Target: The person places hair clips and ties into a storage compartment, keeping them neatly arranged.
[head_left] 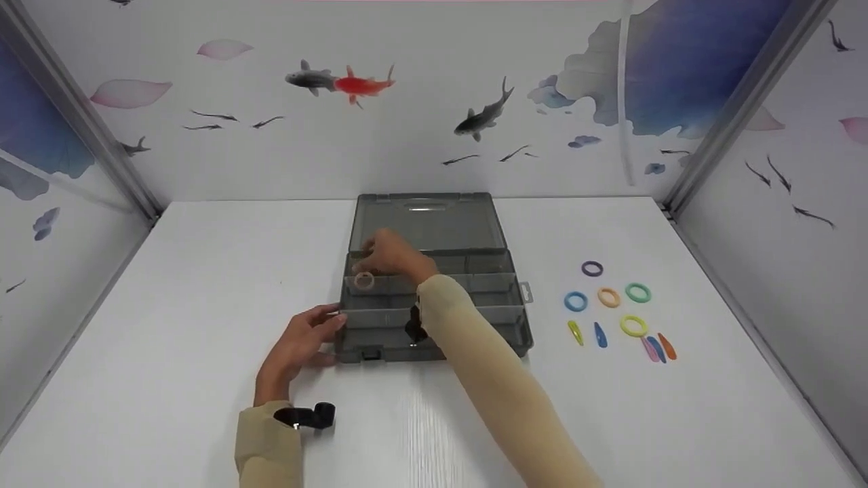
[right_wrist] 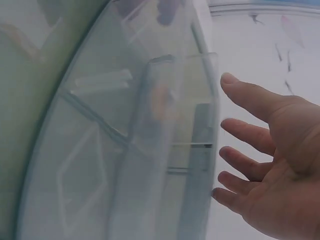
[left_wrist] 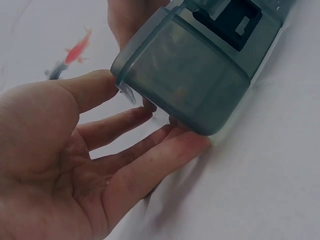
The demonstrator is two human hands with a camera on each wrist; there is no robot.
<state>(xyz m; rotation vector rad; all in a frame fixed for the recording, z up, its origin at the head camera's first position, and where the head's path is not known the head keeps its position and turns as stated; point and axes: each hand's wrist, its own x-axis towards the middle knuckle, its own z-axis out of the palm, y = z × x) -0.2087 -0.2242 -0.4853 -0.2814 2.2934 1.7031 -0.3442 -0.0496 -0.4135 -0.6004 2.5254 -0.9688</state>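
A grey see-through compartment box point(head_left: 434, 352) lies with its lid point(head_left: 434, 220) folded back. My left hand point(head_left: 302, 342) rests its fingertips and thumb against the box's left side; in the left wrist view the fingers are mostly straight along the corner. Over the back left compartment hovers my right hand point(head_left: 393, 256). The right wrist view shows its fingers spread, with nothing in them, close to a clear plastic wall. A pale ring-shaped hair tie point(head_left: 364, 280) shows just below the right fingers, behind or against a clear divider; which one I cannot tell.
Right of the box lie several ring-shaped hair ties, among them a blue one point(head_left: 576, 301) and a yellow one point(head_left: 633, 326). Several snap hair clips lie nearer, including an orange clip point(head_left: 667, 346). Printed walls point(head_left: 420, 163) enclose the white table point(head_left: 169, 325).
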